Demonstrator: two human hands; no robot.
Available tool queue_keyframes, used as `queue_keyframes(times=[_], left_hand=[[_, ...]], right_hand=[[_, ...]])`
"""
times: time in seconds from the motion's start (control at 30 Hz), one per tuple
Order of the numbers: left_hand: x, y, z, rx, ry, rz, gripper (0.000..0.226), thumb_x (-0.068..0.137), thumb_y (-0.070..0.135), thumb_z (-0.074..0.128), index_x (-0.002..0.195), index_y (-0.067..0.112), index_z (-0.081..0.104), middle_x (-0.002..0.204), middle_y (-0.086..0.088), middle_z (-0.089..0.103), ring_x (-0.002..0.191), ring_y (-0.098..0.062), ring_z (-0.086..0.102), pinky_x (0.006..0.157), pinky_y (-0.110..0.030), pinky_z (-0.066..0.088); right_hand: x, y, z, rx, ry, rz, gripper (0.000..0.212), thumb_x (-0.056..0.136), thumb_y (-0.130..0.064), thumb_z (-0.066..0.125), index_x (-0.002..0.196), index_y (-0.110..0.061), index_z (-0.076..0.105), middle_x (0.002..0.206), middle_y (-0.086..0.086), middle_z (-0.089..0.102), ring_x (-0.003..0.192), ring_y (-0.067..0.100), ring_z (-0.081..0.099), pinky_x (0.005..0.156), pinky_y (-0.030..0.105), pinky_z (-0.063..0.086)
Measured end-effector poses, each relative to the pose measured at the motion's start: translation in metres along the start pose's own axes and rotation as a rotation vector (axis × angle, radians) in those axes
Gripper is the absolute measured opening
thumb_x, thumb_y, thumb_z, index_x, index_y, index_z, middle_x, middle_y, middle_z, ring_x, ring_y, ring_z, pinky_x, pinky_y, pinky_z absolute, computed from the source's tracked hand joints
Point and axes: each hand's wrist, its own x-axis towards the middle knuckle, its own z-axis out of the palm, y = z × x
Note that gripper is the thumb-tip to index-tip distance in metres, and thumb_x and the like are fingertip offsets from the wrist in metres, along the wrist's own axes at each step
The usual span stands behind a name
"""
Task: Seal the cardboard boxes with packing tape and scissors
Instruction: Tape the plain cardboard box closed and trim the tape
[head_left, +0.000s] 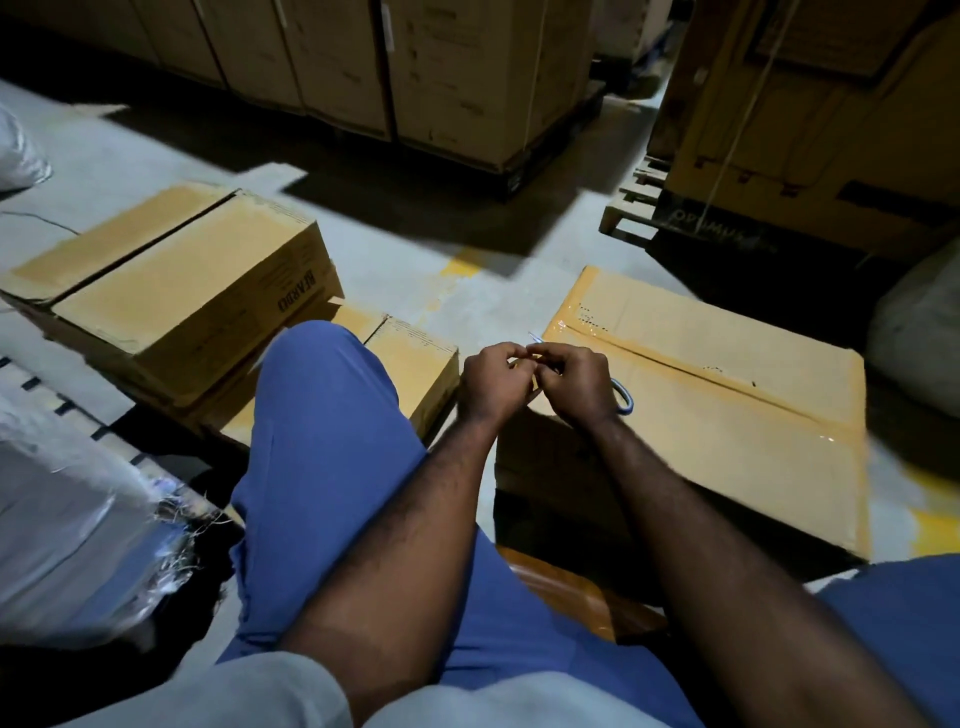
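The floor (415, 260) is pale grey concrete, dimly lit and crossed by hard shadows, with worn yellow paint marks (462, 265) on it. The taped box (727, 415) lies flat on this floor, its centre seam and far-left corner covered with glossy tape (566, 325).

Both hands meet over the near-left corner of the taped box. The right hand (576, 384) is curled round a pair of scissors (625, 397): a blue handle loop sticks out behind the knuckles, above the box top, and a thin metal tip shows past the fingers. The left hand (491, 382) is curled tight, its fingertips against those of the right hand. It seems to pinch something small, though the dim light does not let me tell what.

Left of the taped box, beyond a raised knee in blue trousers (322, 415), a low box (415, 358) sits on the floor, with a larger open-seamed box (182, 291) stacked on boxes further left. Behind the taped box stands a wooden pallet (631, 208) bearing a big carton; a row of tall cartons (457, 78) stands further back and to the left. A pale sack (919, 332) rests just right of the taped box, and a plastic-wrapped bundle (67, 519) lies well to its left.
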Motion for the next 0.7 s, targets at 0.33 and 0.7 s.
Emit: queue_keyframes(times=[0.33,0.7], left_hand=[[0.0,-0.002,-0.003,0.152,0.019,0.202,0.053,0.087,0.033,0.065,0.14,0.035,0.059,0.088,-0.009,0.076,0.076,-0.02,0.069,0.068,-0.026,0.051],[0.006,-0.009,0.008,0.42,0.038,0.436,0.016,0.091,0.026,0.06,0.102,0.021,0.071,0.088,-0.004,0.073,0.079,-0.025,0.066,0.064,-0.031,0.049]], right_hand=[[0.008,0.003,0.001,0.208,0.014,0.313,0.016,0.08,-0.013,0.074,0.094,-0.022,0.076,0.08,-0.004,0.073,0.07,0.012,0.064,0.069,0.025,0.047],[0.021,0.009,-0.016,0.56,-0.085,0.592,0.021,0.076,0.004,0.08,0.089,-0.011,0.075,0.071,0.012,0.067,0.057,0.022,0.055,0.05,0.029,0.045]])
